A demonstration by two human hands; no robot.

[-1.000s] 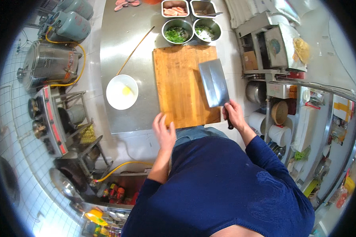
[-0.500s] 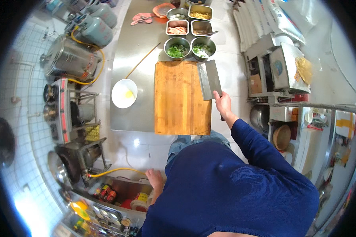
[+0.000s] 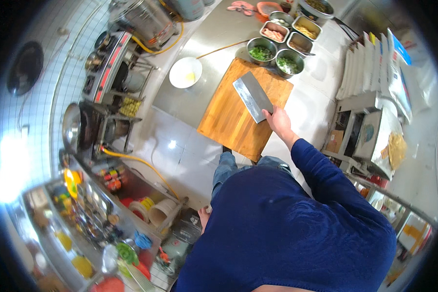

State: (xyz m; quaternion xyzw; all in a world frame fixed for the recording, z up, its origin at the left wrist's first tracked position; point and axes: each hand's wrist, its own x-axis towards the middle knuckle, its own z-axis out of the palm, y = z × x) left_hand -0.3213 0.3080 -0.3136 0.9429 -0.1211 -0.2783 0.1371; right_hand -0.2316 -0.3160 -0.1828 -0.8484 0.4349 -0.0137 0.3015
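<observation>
My right hand is closed around the handle of a cleaver. Its broad grey blade is over the near half of a wooden cutting board; whether it touches the wood I cannot tell. Low at my left side, my left hand hangs partly hidden by my body, its visible fingers slightly apart with nothing seen in them. Left of the board, a white bowl holds something yellowish, and a thin wooden stick lies beyond it. Two metal bowls with chopped greens, a left bowl and a right bowl, stand at the board's far edge.
Steel containers of pale pink pieces and yellow strips stand farther back on the steel table. A gas stove and a yellow hose are at left. Stacked white sacks stand at right, bottles and vegetables at lower left.
The view has turned, so the board now looks slanted. My right hand has brought the cleaver from the board's right edge further over the board. My left hand is closer to my body.
</observation>
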